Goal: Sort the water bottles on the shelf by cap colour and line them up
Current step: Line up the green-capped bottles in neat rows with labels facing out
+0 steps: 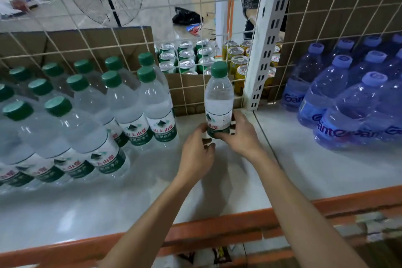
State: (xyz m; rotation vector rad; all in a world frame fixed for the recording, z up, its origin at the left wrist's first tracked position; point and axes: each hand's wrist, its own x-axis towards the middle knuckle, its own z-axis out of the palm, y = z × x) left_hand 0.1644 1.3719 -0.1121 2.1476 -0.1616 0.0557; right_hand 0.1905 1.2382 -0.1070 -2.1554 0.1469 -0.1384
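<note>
Held bottle: we see one clear water bottle (218,98) standing on the white shelf (239,180), in the gap between the two groups and close to the back.
Axis: its long axis is upright, with the green cap (219,69) on top and the label facing us; its foot is hidden behind the hands.
Right hand: our right hand (241,135) wraps curled fingers round the lower label from the right side.
Left hand: our left hand (196,150) sits at the bottle's lower left with the thumb by its side and the fingers curled in; blur keeps us from telling whether it clasps the bottle.
To the left: green-capped bottles (121,102) stand in rows, well apart from the held one.
To the right: blue bottles (348,102) with blue caps stand packed together past the shelf seam.
Behind: a wire grid (189,85) closes the back just beyond the bottle, and a white slotted post (267,50) rises to its right.
Beyond the grid: drink cans (187,59) and a cardboard box (87,43).
Front: an orange edge (217,230) runs under our forearms.
</note>
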